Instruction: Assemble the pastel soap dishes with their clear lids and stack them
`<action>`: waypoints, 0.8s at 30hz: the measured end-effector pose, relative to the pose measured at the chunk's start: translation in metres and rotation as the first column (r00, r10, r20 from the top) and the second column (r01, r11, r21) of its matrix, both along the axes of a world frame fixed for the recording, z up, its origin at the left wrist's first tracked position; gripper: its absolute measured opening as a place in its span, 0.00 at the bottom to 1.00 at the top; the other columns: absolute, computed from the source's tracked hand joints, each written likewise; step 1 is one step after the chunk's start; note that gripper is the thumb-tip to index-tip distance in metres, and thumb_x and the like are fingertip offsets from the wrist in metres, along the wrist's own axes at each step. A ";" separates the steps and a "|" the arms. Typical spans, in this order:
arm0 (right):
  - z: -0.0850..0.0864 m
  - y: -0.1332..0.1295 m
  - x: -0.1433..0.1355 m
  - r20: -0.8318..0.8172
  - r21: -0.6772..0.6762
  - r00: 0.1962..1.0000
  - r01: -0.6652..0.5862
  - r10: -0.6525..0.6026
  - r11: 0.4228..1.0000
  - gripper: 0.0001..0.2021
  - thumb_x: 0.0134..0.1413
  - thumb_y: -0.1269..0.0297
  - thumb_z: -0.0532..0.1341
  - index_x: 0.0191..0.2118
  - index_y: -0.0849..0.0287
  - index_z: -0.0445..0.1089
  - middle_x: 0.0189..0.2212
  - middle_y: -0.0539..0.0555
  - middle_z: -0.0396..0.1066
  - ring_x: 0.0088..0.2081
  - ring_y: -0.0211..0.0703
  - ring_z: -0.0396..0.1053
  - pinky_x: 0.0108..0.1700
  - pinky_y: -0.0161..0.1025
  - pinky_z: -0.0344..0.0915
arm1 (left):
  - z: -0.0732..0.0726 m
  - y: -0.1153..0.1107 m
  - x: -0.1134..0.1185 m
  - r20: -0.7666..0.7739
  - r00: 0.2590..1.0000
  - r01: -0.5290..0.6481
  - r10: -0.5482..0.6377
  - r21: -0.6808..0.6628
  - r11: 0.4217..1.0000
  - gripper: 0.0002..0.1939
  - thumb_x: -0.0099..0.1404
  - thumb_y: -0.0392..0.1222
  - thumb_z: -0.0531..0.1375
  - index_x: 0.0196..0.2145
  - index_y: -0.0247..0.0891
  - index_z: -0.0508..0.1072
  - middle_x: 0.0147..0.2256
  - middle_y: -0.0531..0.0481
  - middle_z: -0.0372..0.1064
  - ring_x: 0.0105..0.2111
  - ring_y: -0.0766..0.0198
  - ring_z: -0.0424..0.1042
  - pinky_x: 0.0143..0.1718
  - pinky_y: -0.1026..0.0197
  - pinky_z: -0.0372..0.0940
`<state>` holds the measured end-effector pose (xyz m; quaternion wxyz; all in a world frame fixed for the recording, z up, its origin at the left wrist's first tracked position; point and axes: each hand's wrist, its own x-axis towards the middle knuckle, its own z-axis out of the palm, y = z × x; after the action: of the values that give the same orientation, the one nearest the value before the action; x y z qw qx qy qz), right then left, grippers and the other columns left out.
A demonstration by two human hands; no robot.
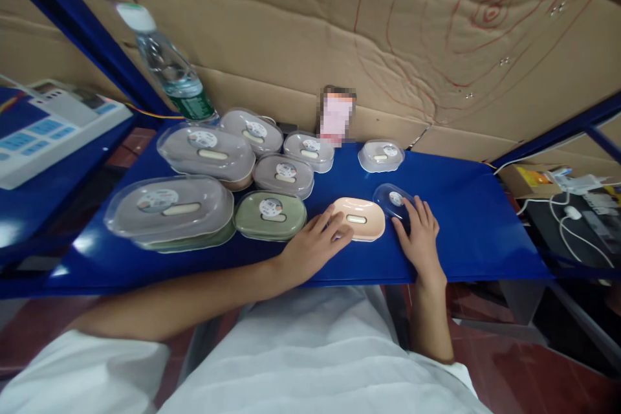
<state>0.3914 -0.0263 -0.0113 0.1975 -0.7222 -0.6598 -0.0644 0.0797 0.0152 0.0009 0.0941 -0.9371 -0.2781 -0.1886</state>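
An oval peach container [367, 220] lies uncovered on the blue table, a pale elongated piece at its middle. My left hand [315, 240] holds its left end, with fingers over the rim. Just to the right, a clear oval lid [387, 196] bears a round white label. My right hand [421, 236] grips the lid's right side between thumb and fingers. Beside my left hand stands a green container [257, 223] under a clear labelled lid. Further left is a larger lidded container [167, 210] with a green base.
More lidded containers stand behind, including a large one [213, 158] and a small one [381, 155] apart at right. A water bottle [177, 77] stands back left. A pixelated phone-like object [336, 116] leans on the cardboard wall [272, 19]. Blue frame posts flank the table [475, 220].
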 end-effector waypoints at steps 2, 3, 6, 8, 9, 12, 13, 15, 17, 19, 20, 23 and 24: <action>-0.004 0.001 0.004 -0.031 -0.030 0.999 0.016 -0.017 0.999 0.30 0.74 0.46 0.54 0.74 0.51 0.59 0.73 0.65 0.58 0.73 0.68 0.55 0.68 0.71 0.60 | 0.001 0.001 -0.001 0.024 1.000 0.006 -0.005 -0.035 0.999 0.18 0.73 0.28 0.58 0.57 0.39 0.71 0.63 0.39 0.67 0.69 0.45 0.65 0.63 0.49 0.71; -0.005 0.002 0.005 -0.054 -0.023 0.998 0.012 -0.014 1.000 0.31 0.74 0.45 0.55 0.74 0.52 0.59 0.72 0.66 0.59 0.73 0.68 0.57 0.68 0.70 0.61 | 0.002 0.001 -0.001 0.035 0.999 0.011 -0.009 -0.049 0.999 0.18 0.73 0.27 0.58 0.57 0.39 0.71 0.62 0.38 0.68 0.69 0.45 0.65 0.64 0.49 0.71; -0.002 0.002 0.006 -0.152 0.045 0.988 -0.019 0.026 0.999 0.29 0.74 0.46 0.56 0.72 0.54 0.62 0.70 0.66 0.60 0.71 0.62 0.60 0.70 0.65 0.63 | 0.002 0.003 -0.002 0.040 0.999 0.025 -0.023 -0.052 0.998 0.17 0.73 0.26 0.56 0.55 0.37 0.71 0.57 0.38 0.70 0.69 0.45 0.65 0.64 0.50 0.71; 0.002 0.002 0.004 -0.225 0.086 0.971 -0.057 0.076 0.995 0.26 0.75 0.49 0.54 0.71 0.53 0.62 0.69 0.65 0.62 0.70 0.58 0.62 0.71 0.62 0.63 | 0.002 0.004 -0.002 0.025 0.999 0.035 -0.034 -0.028 0.999 0.14 0.73 0.27 0.57 0.54 0.35 0.72 0.56 0.38 0.71 0.68 0.45 0.66 0.63 0.52 0.72; 0.004 0.001 0.003 -0.254 0.100 0.961 -0.084 0.107 0.991 0.25 0.76 0.50 0.53 0.71 0.52 0.63 0.68 0.63 0.64 0.70 0.56 0.62 0.71 0.61 0.62 | 0.002 0.004 -0.002 0.020 0.999 0.037 -0.037 -0.016 0.999 0.13 0.73 0.27 0.58 0.53 0.34 0.72 0.56 0.38 0.71 0.68 0.44 0.67 0.62 0.52 0.72; 0.010 -0.001 -0.005 -0.309 0.121 0.925 -0.191 0.220 0.974 0.22 0.76 0.53 0.54 0.69 0.49 0.65 0.68 0.60 0.65 0.72 0.55 0.61 0.73 0.63 0.61 | 0.004 0.003 -0.003 0.028 0.998 0.049 -0.050 0.039 0.998 0.15 0.73 0.30 0.60 0.55 0.35 0.73 0.61 0.35 0.70 0.67 0.41 0.68 0.63 0.45 0.71; 0.011 -0.002 -0.008 -0.321 0.124 0.910 -0.235 0.263 0.964 0.22 0.76 0.53 0.55 0.69 0.48 0.65 0.69 0.59 0.65 0.73 0.55 0.60 0.73 0.64 0.60 | 0.005 0.002 -0.004 0.036 0.998 0.057 -0.059 0.062 0.996 0.17 0.73 0.31 0.60 0.58 0.36 0.72 0.63 0.35 0.69 0.67 0.40 0.68 0.64 0.40 0.70; 0.014 -0.004 -0.016 -0.330 0.132 0.880 -0.315 0.342 0.940 0.22 0.75 0.55 0.58 0.70 0.46 0.64 0.71 0.58 0.63 0.74 0.56 0.58 0.74 0.65 0.59 | 0.007 0.002 -0.004 0.049 0.996 0.074 -0.079 0.100 0.992 0.22 0.74 0.34 0.61 0.64 0.40 0.70 0.68 0.35 0.65 0.68 0.38 0.66 0.65 0.34 0.68; 0.015 -0.006 -0.023 -0.320 0.145 0.858 -0.375 0.402 0.916 0.24 0.73 0.57 0.60 0.70 0.44 0.64 0.71 0.56 0.62 0.75 0.58 0.56 0.74 0.65 0.60 | 0.008 0.001 -0.005 0.061 0.994 0.080 -0.087 0.108 0.991 0.26 0.74 0.35 0.62 0.68 0.43 0.67 0.69 0.35 0.63 0.69 0.39 0.65 0.66 0.35 0.66; 0.016 -0.007 -0.029 -0.303 0.143 0.844 -0.420 0.444 0.896 0.25 0.72 0.58 0.62 0.71 0.42 0.64 0.71 0.56 0.61 0.76 0.59 0.55 0.73 0.65 0.61 | 0.008 0.001 -0.005 0.074 0.994 0.069 -0.076 0.099 0.993 0.29 0.74 0.34 0.61 0.70 0.45 0.65 0.70 0.36 0.63 0.70 0.41 0.65 0.66 0.37 0.67; 0.017 -0.007 -0.031 -0.296 0.138 0.837 -0.440 0.461 0.887 0.26 0.72 0.59 0.63 0.71 0.42 0.64 0.71 0.56 0.61 0.76 0.59 0.54 0.73 0.65 0.62 | 0.008 0.002 -0.004 0.076 0.995 0.063 -0.070 0.093 0.994 0.30 0.74 0.34 0.61 0.71 0.45 0.63 0.70 0.36 0.63 0.69 0.41 0.65 0.65 0.38 0.68; 0.017 -0.007 -0.035 -0.283 0.123 0.820 -0.483 0.497 0.867 0.27 0.72 0.61 0.62 0.73 0.41 0.61 0.72 0.56 0.61 0.76 0.59 0.54 0.72 0.65 0.63 | 0.005 0.005 -0.003 0.066 0.996 0.047 -0.052 0.076 0.996 0.30 0.75 0.32 0.60 0.71 0.43 0.63 0.69 0.33 0.63 0.68 0.42 0.68 0.63 0.41 0.70; 0.018 -0.007 -0.035 -0.276 0.122 0.819 -0.489 0.503 0.864 0.28 0.73 0.61 0.62 0.73 0.40 0.61 0.72 0.56 0.61 0.76 0.60 0.54 0.72 0.65 0.64 | 0.004 0.006 -0.003 0.062 0.997 0.047 -0.051 0.065 0.997 0.29 0.75 0.32 0.60 0.70 0.42 0.64 0.69 0.33 0.64 0.67 0.42 0.69 0.62 0.43 0.71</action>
<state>0.3565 -0.0338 0.0065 0.3211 -0.5222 -0.7856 0.0841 0.0772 0.0210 0.0046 0.1104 -0.9337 -0.2518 -0.2294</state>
